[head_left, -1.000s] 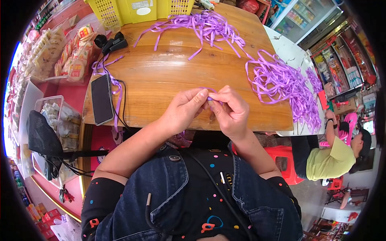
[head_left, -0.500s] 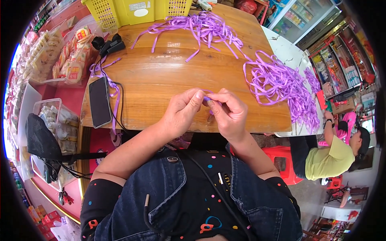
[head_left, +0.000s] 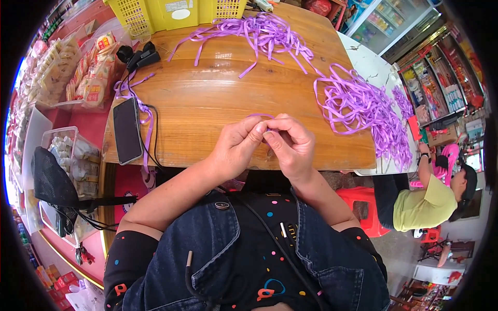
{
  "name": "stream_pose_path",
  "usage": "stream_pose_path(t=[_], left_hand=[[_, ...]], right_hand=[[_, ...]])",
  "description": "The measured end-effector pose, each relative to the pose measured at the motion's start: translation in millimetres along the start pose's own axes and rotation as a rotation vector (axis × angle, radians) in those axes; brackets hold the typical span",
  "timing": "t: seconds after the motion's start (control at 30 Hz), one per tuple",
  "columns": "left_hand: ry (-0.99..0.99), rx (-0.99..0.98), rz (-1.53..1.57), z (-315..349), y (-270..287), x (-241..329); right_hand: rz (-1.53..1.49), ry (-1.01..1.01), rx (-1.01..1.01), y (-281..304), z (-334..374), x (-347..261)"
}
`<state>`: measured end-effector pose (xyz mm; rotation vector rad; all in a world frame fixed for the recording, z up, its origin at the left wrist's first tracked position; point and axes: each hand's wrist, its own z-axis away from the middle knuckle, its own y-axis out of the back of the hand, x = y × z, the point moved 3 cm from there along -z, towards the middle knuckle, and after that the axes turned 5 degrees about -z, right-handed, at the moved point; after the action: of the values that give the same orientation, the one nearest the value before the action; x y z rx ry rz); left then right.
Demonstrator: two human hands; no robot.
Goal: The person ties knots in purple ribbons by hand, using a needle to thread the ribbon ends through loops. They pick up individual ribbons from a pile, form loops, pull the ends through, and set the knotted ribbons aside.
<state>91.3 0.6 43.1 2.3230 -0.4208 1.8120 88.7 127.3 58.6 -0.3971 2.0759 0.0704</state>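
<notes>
Both hands have closed up since half a second ago: the right hand [head_left: 295, 147] has edged leftward, so its fingertips now meet those of the left hand [head_left: 236, 142]. Each pinches a thin purple ribbon [head_left: 262, 115], mostly hidden by the fingers, with a small loop arching just beyond them. They are above the wooden table [head_left: 207, 98], a little inside its near edge. Left of them, well apart, a dark phone [head_left: 126, 130] lies by the table's left edge, a black cable [head_left: 157, 132] beside it. Open wood stretches forward from the hands. To the right, a ribbon heap [head_left: 363, 106] spills over the table's right edge onto a white table [head_left: 363, 57]. Farther off, a second heap [head_left: 259, 39] lies near a yellow basket [head_left: 202, 15].
</notes>
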Motion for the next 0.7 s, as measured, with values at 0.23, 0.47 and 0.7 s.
stream_pose_path(t=[0.23, 0.47, 0.7], left_hand=[[0.069, -0.033, 0.305, 1.8, -11.1, -4.0], [0.097, -0.016, 0.396, 2.5, -16.3, 2.7], [0.148, 0.001, 0.366, -0.7, -9.2, -5.8]], right_hand=[[-0.114, 0.022, 0.077, -2.7, 1.5, 6.4], [-0.122, 0.075, 0.066, -1.5, 0.2, 7.9], [-0.018, -0.046, 0.093, 5.1, 8.2, 9.1]])
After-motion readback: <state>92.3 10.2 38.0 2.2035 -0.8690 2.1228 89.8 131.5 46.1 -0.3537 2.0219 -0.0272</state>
